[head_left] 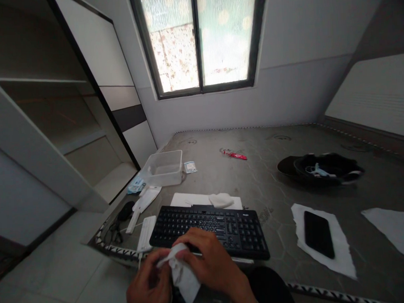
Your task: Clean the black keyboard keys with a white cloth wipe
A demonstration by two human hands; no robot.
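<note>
A crumpled white tissue [186, 277] is pinched between my two hands, just in front of a black keyboard [208, 227]. My left hand [150, 283] grips the tissue's left edge with thumb and fingers. Closed on its upper part is my right hand [210, 258], which covers some of the keyboard's lower keys. Whether anything is wrapped inside the tissue, I cannot tell. Beneath the keyboard lies a white sheet [187, 199], with a folded white cloth or tissue [221, 200] behind the keys. A white power strip [147, 234] sits beside the keyboard's left end.
At the back left stands a clear plastic box [165, 168], with a small packet [190, 166] beside it. A black mouse [126, 210] lies near the left edge. Further right are a red-handled tool [234, 155], a black cap [339, 168] and a phone [318, 233] on white paper.
</note>
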